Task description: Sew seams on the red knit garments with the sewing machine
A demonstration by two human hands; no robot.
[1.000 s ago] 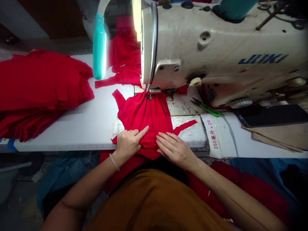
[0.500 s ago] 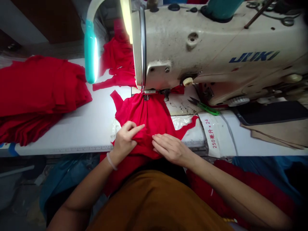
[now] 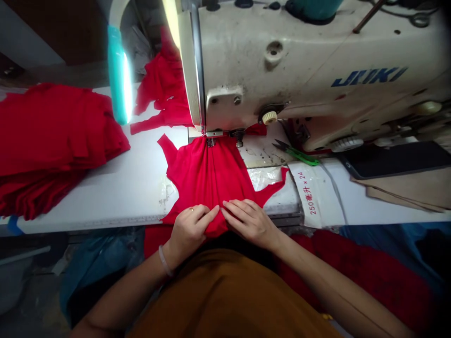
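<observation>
A piece of red fabric (image 3: 211, 176) runs from under the presser foot (image 3: 211, 141) of a sewing machine (image 3: 253, 65) toward my body, with gathers fanning out from the foot. At the table's front edge my left hand (image 3: 193, 225) pinches the near part of this fabric between thumb and fingers. My right hand (image 3: 250, 221) is beside it, fingers closed together on the same fabric, fingertips close to the left thumb. Under the hands the fabric's lower edge is partly hidden.
Stacked red fabric pieces (image 3: 59, 126) lie at the left, more red pieces (image 3: 162, 89) behind the needle. A lit lamp (image 3: 120, 80) hangs left of the machine. Green-handled thread snips (image 3: 299, 155) and a black phone (image 3: 394, 162) on brown card are at the right.
My left hand has moved down and right toward the table edge, closing its raised index finger onto the fabric. The bunched fabric now lies straighter. My right hand has barely moved.
</observation>
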